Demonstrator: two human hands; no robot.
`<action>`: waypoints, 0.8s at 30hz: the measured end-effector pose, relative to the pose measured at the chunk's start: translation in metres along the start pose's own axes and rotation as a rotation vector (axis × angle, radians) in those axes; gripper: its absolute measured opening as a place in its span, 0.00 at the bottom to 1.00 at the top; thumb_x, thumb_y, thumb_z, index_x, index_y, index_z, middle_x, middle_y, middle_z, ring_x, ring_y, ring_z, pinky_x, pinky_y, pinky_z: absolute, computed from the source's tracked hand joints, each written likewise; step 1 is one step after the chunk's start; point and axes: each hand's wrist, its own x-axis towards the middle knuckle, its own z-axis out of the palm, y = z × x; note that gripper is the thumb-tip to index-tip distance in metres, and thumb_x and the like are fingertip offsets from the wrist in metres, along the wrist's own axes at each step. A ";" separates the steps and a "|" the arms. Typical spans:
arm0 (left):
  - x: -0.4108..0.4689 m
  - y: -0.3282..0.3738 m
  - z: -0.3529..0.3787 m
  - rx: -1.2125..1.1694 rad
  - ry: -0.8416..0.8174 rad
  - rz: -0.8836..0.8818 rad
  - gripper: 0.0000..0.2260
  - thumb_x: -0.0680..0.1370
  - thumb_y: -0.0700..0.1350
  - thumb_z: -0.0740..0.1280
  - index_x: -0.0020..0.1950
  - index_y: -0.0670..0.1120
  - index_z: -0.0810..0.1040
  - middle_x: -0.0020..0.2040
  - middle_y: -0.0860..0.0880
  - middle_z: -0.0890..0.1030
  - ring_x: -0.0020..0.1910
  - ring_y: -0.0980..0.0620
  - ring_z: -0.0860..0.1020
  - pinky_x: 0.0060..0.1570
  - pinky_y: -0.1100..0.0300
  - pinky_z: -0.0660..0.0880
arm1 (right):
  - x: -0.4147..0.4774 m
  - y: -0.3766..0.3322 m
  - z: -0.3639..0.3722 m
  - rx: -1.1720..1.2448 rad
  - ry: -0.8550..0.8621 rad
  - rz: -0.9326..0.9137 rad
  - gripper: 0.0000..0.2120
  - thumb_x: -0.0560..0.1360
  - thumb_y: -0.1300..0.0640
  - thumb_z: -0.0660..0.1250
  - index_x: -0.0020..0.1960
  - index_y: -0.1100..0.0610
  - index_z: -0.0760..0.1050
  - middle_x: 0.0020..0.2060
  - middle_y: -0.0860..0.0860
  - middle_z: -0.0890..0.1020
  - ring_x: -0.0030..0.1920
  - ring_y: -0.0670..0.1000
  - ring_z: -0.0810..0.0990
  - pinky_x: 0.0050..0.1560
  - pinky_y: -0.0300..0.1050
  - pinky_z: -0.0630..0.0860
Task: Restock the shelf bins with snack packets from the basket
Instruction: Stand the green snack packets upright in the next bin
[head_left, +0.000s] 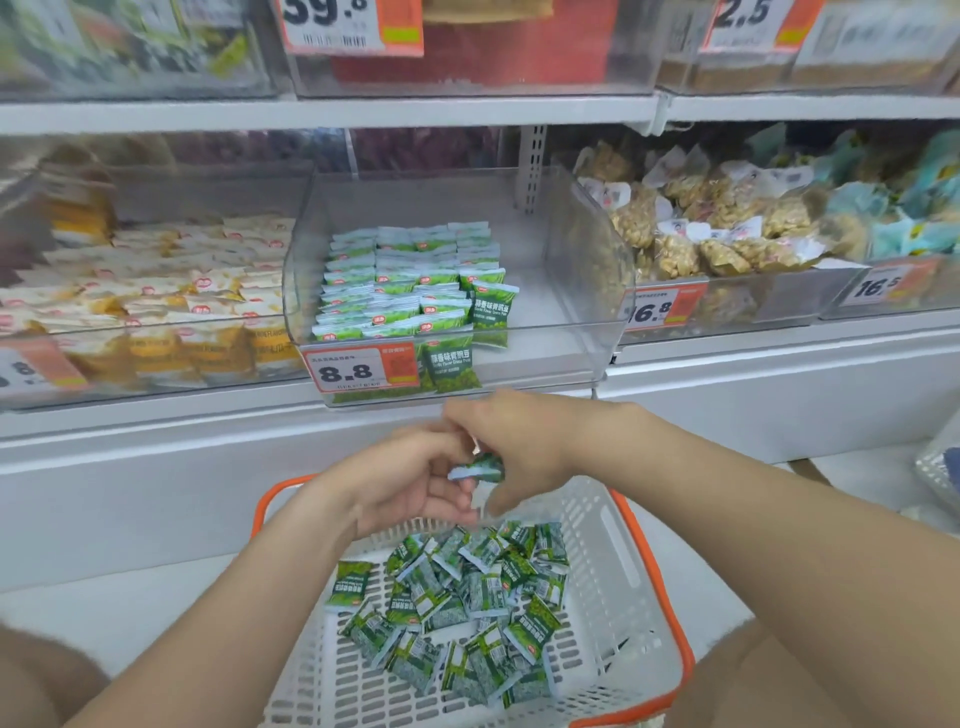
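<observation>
A white basket with an orange rim stands on the floor below me, holding several loose green snack packets. Above the basket my left hand and my right hand meet around one green packet. Fingers of both hands pinch it. On the shelf straight ahead a clear plastic bin with an 8.8 price tag holds tidy rows of the same green packets on its left side; its right side is bare.
Left of that bin is a bin of white and yellow packets. To the right a bin of nut packets carries a 16.8 tag. A white shelf ledge runs between bins and basket. Another white basket shows at the right edge.
</observation>
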 end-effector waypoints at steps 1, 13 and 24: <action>-0.006 0.008 0.004 0.022 0.046 0.038 0.07 0.83 0.36 0.61 0.59 0.39 0.75 0.36 0.40 0.77 0.30 0.45 0.77 0.42 0.47 0.84 | 0.000 0.001 -0.005 0.061 0.063 -0.001 0.30 0.67 0.51 0.83 0.59 0.52 0.68 0.46 0.46 0.74 0.49 0.52 0.75 0.46 0.49 0.74; -0.028 0.034 0.001 0.351 0.460 0.655 0.20 0.86 0.53 0.63 0.38 0.47 0.81 0.34 0.39 0.82 0.28 0.44 0.78 0.34 0.53 0.75 | -0.008 0.020 -0.041 0.694 0.222 0.069 0.23 0.74 0.57 0.79 0.63 0.53 0.71 0.26 0.46 0.73 0.24 0.42 0.69 0.29 0.37 0.67; -0.025 0.058 -0.006 1.102 0.962 1.066 0.05 0.81 0.46 0.65 0.53 0.48 0.80 0.52 0.51 0.80 0.54 0.47 0.76 0.54 0.51 0.73 | 0.016 0.044 -0.071 1.191 0.641 0.148 0.19 0.78 0.54 0.74 0.63 0.65 0.78 0.58 0.64 0.84 0.56 0.63 0.85 0.58 0.61 0.83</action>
